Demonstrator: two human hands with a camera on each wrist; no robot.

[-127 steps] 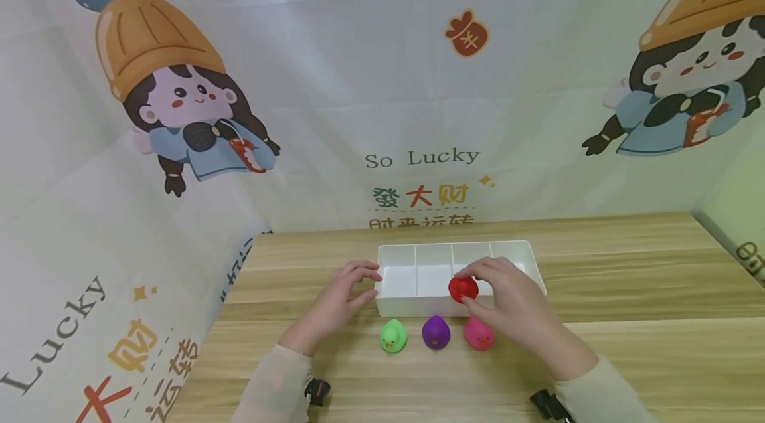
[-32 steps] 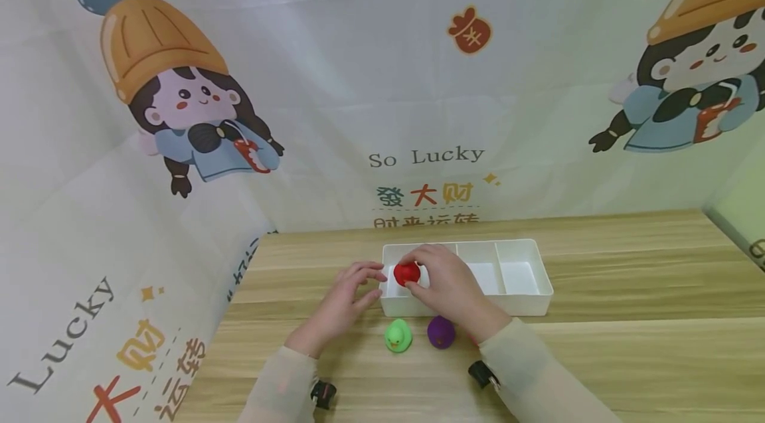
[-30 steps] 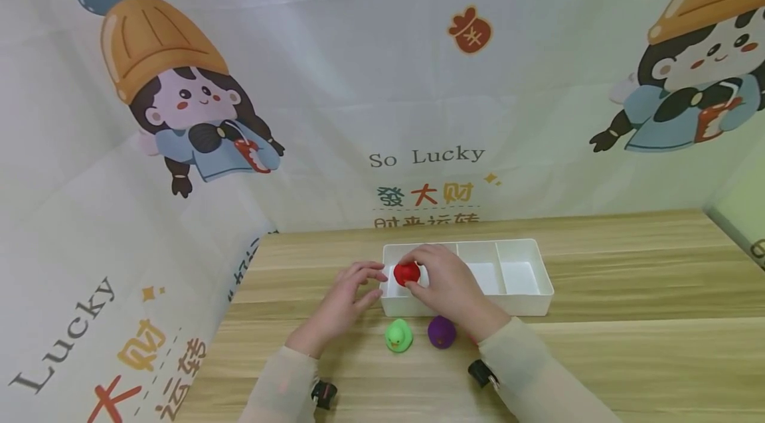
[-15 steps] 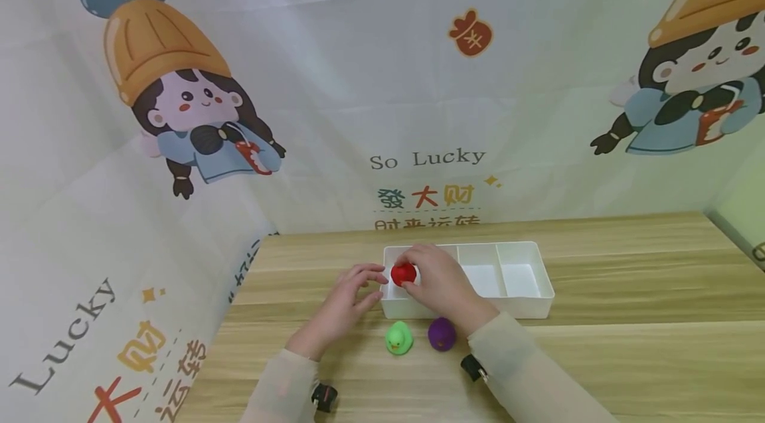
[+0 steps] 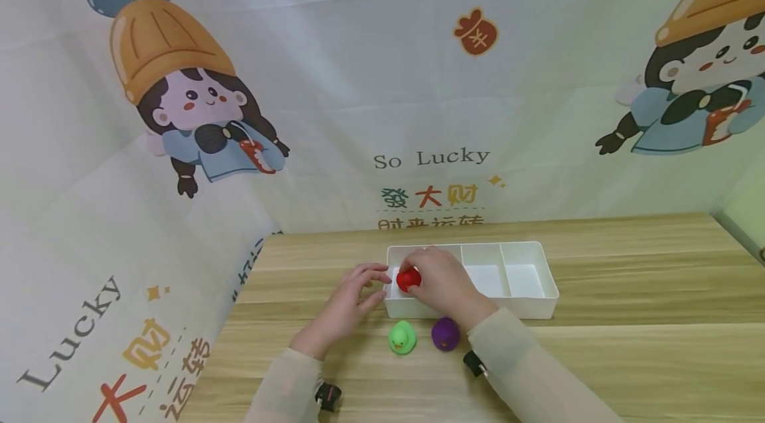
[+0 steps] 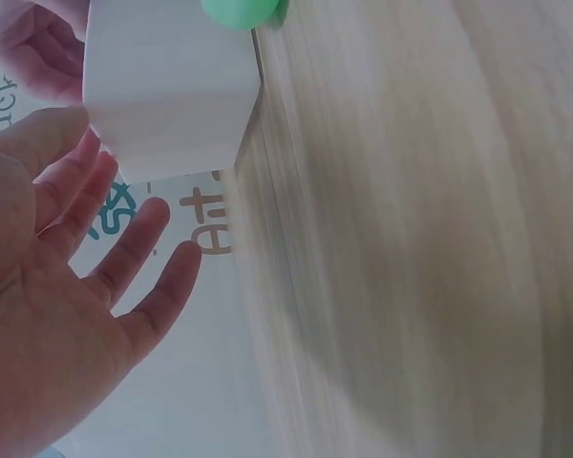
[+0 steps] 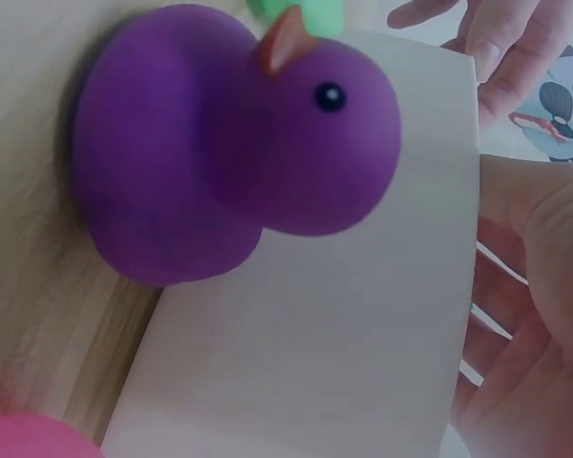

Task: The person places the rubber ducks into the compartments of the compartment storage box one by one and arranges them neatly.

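My right hand (image 5: 445,282) pinches a red rubber duck (image 5: 409,280) between thumb and fingers, within the leftmost compartment of a white divided box (image 5: 478,309). Whether the duck rests on the floor of the box cannot be told. At the box's left end is my left hand (image 5: 346,300), fingers apart and loosely bent; in the left wrist view its thumb (image 6: 53,129) lies against the box edge. In front of the box sit a green rubber duck (image 5: 402,338) and a purple one (image 5: 445,335). A pink duck (image 7: 33,439) shows partly in the right wrist view; my right forearm hides it from the head view.
The box stands on a wood-grain table (image 5: 627,370), its long side facing me. Thin walls divide it into several compartments. A printed cloth (image 5: 335,78) hangs behind the table and at its left. Dark wrist cameras (image 5: 328,396) sit under both sleeves.
My right hand has carried the red duck leftward, from above the box's right half to its leftmost compartment, then slightly lower. My left hand has stayed at the box's left end.
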